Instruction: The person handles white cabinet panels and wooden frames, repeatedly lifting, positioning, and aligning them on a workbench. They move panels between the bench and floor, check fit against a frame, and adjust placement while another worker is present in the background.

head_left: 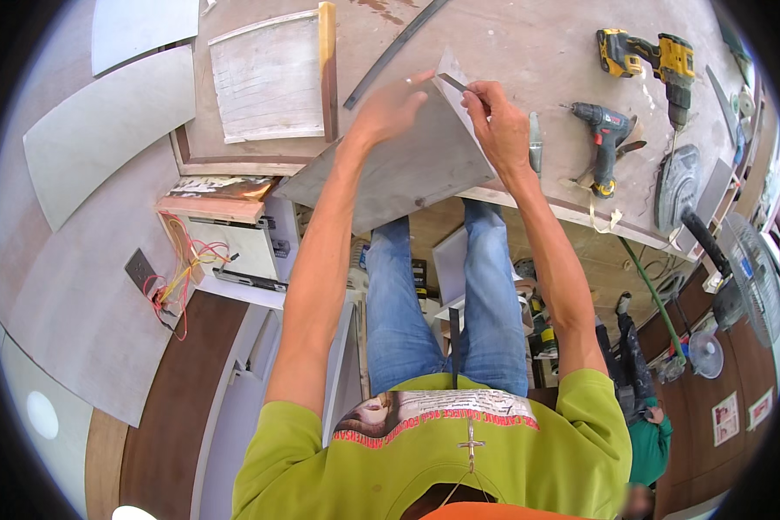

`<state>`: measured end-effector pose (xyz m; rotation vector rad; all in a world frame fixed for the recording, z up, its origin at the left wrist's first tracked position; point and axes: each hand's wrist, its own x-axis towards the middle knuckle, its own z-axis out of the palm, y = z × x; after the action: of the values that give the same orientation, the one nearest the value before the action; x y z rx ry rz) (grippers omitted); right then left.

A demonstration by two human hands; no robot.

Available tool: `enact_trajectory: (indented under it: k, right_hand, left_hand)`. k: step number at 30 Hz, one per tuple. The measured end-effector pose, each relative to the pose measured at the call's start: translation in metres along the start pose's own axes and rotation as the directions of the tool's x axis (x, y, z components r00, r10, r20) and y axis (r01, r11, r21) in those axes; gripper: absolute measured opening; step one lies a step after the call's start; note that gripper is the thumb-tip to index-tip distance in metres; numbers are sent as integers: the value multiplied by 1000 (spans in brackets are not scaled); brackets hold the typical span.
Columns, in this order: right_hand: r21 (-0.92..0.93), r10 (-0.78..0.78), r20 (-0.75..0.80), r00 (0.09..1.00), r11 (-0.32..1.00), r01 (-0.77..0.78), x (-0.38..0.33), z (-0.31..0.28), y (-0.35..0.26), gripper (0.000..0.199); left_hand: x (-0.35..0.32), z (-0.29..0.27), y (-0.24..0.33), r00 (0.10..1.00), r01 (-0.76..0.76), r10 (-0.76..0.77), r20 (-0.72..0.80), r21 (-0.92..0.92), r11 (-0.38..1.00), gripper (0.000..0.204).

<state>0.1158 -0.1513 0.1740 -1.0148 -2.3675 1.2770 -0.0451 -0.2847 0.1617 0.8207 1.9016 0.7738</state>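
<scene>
Head view: I see the grey panel (407, 165) jutting off the desk (529, 43). The right hand (503, 130) pinches a thin dark strip (453, 83); blur hides whether the left hand's fingers (400, 94) hold anything. Bumping that overhang could tip the panel.

The panel (407, 165), smudged grey and pale along its right edge, overhangs the bench (529, 52). Slanted at its far corner is a small dark strip (451, 82), maybe a blade, hard to tell from here.
</scene>
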Motion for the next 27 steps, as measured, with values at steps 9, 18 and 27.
enact_trajectory:
  k: [9, 18, 27]
  right_hand:
    - [-297, -20, 135, 991, 953, 60, -2, 20, -5, 16]
    - [-313, -45, 222, 974, 943, 114, -6, 23, -14, 17]
    - [-317, -74, 316, 946, 931, 178, -2, 25, 0, 15]
  left_hand:
    - [-5, 3, -29, 999, 21, -17, -41, 81, 997, 50]
    - [-16, 12, -39, 996, 35, -27, -85, 84, 996, 49]
    - [-17, 19, -18, 991, 127, -120, -59, 119, 985, 50]
